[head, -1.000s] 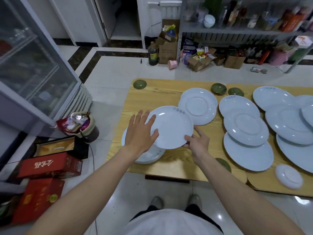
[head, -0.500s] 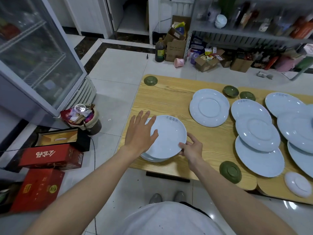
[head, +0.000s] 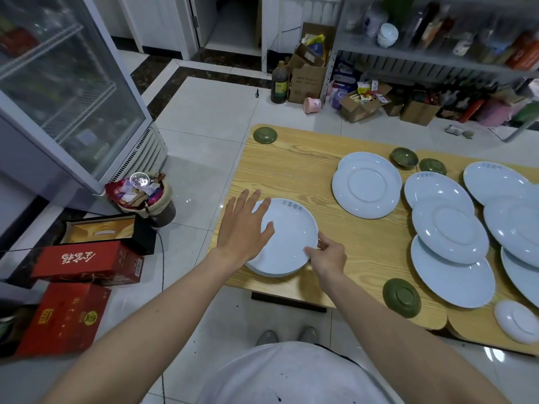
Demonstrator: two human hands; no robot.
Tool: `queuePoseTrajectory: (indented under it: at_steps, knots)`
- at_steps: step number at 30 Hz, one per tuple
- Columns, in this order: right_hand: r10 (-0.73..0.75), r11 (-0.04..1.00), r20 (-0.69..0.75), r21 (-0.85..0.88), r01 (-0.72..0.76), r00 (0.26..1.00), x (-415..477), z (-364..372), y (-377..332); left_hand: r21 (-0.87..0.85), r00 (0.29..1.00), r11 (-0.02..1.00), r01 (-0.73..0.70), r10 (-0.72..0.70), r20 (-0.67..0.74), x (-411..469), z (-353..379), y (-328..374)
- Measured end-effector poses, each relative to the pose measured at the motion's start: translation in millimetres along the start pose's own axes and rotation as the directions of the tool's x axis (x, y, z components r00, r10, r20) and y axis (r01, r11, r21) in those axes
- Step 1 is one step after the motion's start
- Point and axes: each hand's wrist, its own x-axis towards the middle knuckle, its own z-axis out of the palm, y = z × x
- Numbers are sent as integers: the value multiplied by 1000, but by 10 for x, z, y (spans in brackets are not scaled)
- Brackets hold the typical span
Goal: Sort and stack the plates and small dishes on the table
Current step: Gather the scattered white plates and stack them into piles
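From the head camera, a white round ceramic plate (head: 290, 237) sits at centre frame, on top of a low stack of matching plates (head: 269, 273) near the left front corner of the pale wooden table (head: 291, 170). The left hand (head: 245, 228) lies flat over its left rim, fingers straight and spread, gripping nothing. The right hand (head: 328, 258) pinches the right rim between thumb and curled fingers. A small round green dish (head: 402, 297) rests lower right, near overlapping loose white plates (head: 450, 231).

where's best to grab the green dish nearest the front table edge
Probably by its rim, from above on the near side: the green dish looks face down, foot ring up, flat on the table by the front edge, and that side is bare.
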Motion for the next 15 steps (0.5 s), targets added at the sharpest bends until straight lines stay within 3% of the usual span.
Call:
queuePoseTrajectory:
  at_steps: [9, 12, 15]
  knots:
    - [16, 990, -24, -141, -19, 1000, -10, 52, -11, -31, 1000, 999, -18, 18, 20, 6, 29, -9]
    - [-66, 956, 64, -282, 82, 996, -39, -29, -48, -31, 997, 998, -51, 53, 59, 35, 43, 36]
    - [-178, 809, 229, -519, 275, 957, -26, -213, -157, -33, 990, 994, -107, 110, 87, 114, 35, 126]
